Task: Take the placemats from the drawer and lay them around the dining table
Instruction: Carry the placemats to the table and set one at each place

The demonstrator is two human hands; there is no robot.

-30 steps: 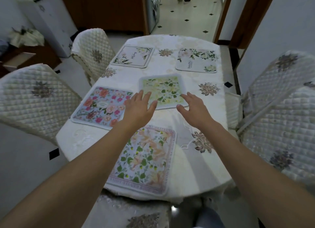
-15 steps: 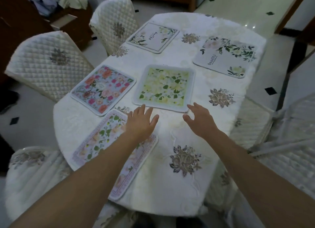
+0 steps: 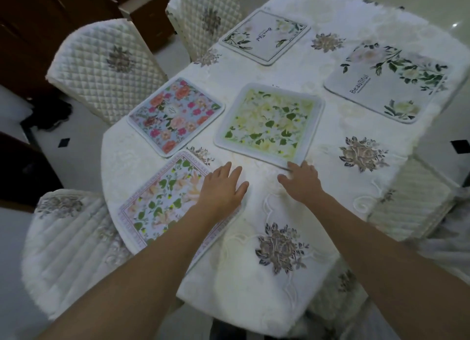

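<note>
Five floral placemats lie on the white embroidered tablecloth. The yellow-green placemat sits in the middle. My right hand has its fingers curled on that mat's near corner, which is slightly raised. My left hand hovers open, fingers apart, over the far right corner of the near pink-bordered placemat. A blue placemat with pink roses lies at the left edge. Two white placemats with green leaves lie farther off, one far left and one far right.
Quilted white chairs stand around the table: two at the left, one near left, one at the right. Dark wooden furniture with an open drawer is at the far left.
My view has shifted right and closer to the table. My right hand moved forward onto the yellow-green placemat's near corner. My left hand stayed over the near mat.
</note>
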